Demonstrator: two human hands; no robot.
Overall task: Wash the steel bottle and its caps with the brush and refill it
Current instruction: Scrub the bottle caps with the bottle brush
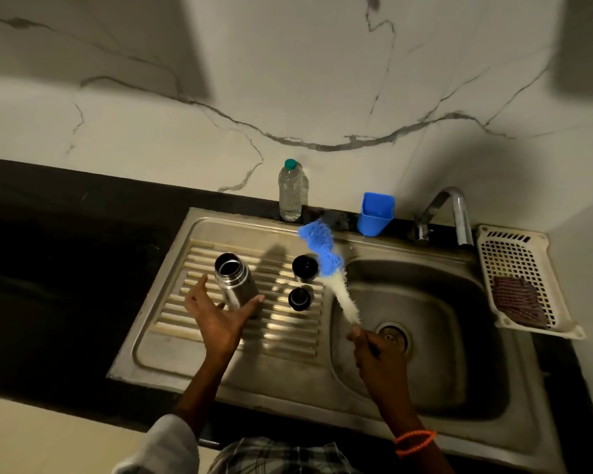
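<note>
standing uncapped on the ribbed drainboard point(281, 323) of the sink, the steel bottle point(235, 280) has the left hand point(216, 314) cupped just in front of it, palm up, fingers released and spread to either side of its base. two black caps point(304, 266) sit on the drainboard just right of the bottle, apart from it. the right hand point(377, 350) has its fingers grasping the handle of the brush point(329, 268), whose blue and white bristles point up and away over the basin's left edge. a plastic water bottle point(290, 191) and a blue cup point(375, 213) stand on the dark worktop point(65, 234) behind the sink.

Steel bottle point(236, 282) on drainboard point(172, 336), two caps point(304, 267) right, basin point(425, 336) beyond.
</note>
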